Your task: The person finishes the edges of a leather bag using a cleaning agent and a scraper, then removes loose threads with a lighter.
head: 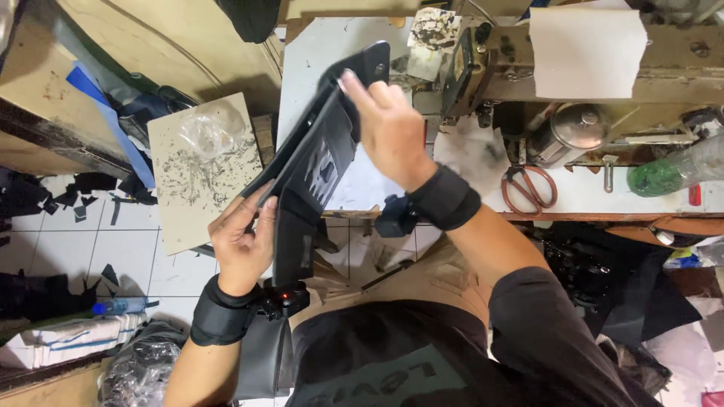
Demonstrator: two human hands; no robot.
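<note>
1. I see my left hand [243, 240] pinching the near edge of a flat black leather panel with folded layers [313, 154], fingers closed on it.
2. My right hand [388, 128] clasps the panel's far end, fingers wrapped over the top edge.
3. The panel hangs tilted in the air, at the near left edge of the white worktable [317, 56].
4. Right of it, orange-handled scissors [528, 188] lie on the table near a grey sewing machine [573, 64].
5. To the left stands a beige, scuffed cutting board [200, 169].

Black wristbands on both wrists — dark sleeve, dark shirt.
</note>
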